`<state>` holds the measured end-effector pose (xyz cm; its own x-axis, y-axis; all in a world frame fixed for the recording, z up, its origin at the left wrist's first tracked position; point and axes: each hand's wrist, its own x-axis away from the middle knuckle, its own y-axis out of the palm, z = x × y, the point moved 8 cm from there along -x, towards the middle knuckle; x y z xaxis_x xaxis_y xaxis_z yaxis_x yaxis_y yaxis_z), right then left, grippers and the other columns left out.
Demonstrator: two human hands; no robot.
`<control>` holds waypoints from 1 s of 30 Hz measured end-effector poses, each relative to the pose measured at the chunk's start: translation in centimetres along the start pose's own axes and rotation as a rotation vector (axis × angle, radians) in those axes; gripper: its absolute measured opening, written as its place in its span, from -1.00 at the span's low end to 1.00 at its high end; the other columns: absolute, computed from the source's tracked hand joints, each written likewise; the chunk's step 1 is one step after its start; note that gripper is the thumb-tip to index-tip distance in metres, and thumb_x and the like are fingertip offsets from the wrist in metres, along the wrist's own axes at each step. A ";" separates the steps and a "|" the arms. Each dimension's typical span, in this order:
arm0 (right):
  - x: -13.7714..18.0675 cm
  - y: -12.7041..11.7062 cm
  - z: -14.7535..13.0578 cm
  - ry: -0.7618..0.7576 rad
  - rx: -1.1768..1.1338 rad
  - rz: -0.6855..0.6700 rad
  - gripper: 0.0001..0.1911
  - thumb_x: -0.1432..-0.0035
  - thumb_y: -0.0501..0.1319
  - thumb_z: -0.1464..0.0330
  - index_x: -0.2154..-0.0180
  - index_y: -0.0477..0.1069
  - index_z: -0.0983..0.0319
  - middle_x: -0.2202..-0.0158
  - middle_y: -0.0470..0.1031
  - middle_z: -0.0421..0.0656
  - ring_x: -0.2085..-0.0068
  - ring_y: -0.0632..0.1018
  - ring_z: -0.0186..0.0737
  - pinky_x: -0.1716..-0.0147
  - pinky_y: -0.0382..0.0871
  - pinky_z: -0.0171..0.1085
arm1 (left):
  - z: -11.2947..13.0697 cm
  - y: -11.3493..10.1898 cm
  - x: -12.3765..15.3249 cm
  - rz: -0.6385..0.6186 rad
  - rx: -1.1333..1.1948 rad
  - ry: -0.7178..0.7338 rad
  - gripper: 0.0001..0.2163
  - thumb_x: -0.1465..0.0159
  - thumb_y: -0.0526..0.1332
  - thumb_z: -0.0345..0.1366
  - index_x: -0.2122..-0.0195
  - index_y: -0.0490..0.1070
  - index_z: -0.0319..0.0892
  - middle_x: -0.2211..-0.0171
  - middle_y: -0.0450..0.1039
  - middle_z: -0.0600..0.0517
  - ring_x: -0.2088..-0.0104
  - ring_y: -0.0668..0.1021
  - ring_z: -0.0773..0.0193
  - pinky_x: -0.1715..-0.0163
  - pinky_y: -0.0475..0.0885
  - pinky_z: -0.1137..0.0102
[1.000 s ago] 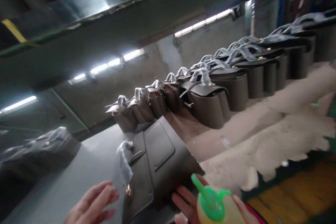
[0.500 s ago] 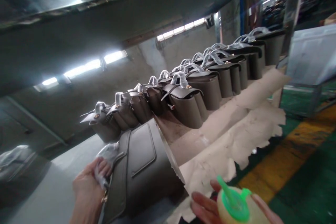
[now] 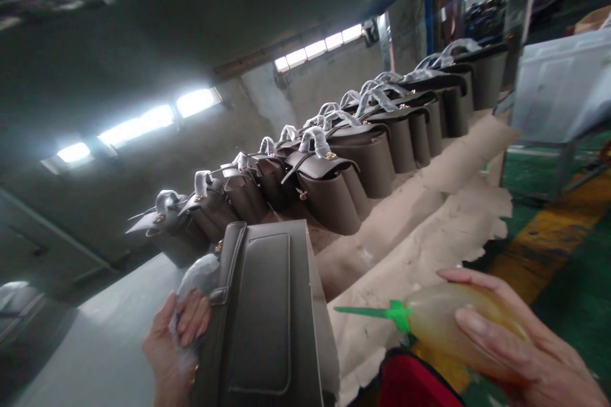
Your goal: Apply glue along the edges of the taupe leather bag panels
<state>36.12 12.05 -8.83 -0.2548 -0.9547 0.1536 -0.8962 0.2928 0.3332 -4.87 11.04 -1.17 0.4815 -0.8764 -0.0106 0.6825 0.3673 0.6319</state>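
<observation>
My left hand (image 3: 179,337) is closed round the plastic-wrapped handle (image 3: 198,276) of a grey-brown handbag (image 3: 262,318). The bag is tipped on its side, its back panel with a stitched pocket facing me. In my right hand (image 3: 515,337) lies a squeeze bottle (image 3: 458,321) of yellowish liquid. Its long green nozzle (image 3: 365,311) points left toward the bag's edge, apart from it. The bag's lower end runs out of view.
Rows of similar handbags (image 3: 329,194) with wrapped handles stand on brown paper (image 3: 405,261) with a torn edge. A pale tabletop (image 3: 114,324) is at left. A whitish plastic crate (image 3: 558,89) stands at right. An overhead panel (image 3: 167,25) hangs low above.
My right hand has turned the bottle from upright to sideways, its nozzle now pointing left. My left hand has rotated the handbag so its back panel faces me more squarely.
</observation>
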 end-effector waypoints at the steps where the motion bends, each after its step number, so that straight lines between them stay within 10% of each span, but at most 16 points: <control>1: -0.7 0.2 -0.7 -0.098 0.085 -0.024 -0.48 0.33 0.36 0.03 0.25 0.41 0.05 0.50 0.48 -0.26 0.54 0.49 -0.23 0.63 0.37 -0.41 | -0.1 -0.5 0.0 0.041 0.002 -0.005 -0.82 -0.05 0.19 -0.43 0.64 0.20 -0.25 0.78 0.05 0.17 0.83 0.15 0.50 0.83 0.17 0.54; 18: -4.2 5.7 -3.5 -0.542 0.423 -0.273 -0.70 0.02 0.25 0.09 0.24 0.38 0.05 0.53 0.41 -0.34 0.54 0.43 -0.31 0.62 0.30 -0.42 | 0.3 0.1 1.1 0.336 -0.024 0.082 -0.52 -0.26 -0.24 -0.47 0.66 0.36 -0.42 0.85 -0.03 0.10 0.91 0.09 0.49 0.93 0.00 0.63; 30: -1.5 5.6 -5.4 -0.677 0.499 -0.344 -0.84 -0.05 0.21 0.20 0.25 0.37 -0.04 0.52 0.46 -0.41 0.58 0.49 -0.35 0.65 0.35 -0.46 | 0.0 0.3 1.2 0.284 0.000 0.087 -0.50 -0.30 -0.26 -0.45 0.73 0.23 -0.31 0.83 -0.05 0.11 0.88 0.08 0.50 0.92 0.01 0.65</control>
<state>33.46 15.41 -2.19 0.0382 -0.8583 -0.5117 -0.9752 0.0796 -0.2064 -4.12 10.03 -0.97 0.6984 -0.7087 0.1001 0.5137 0.5937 0.6193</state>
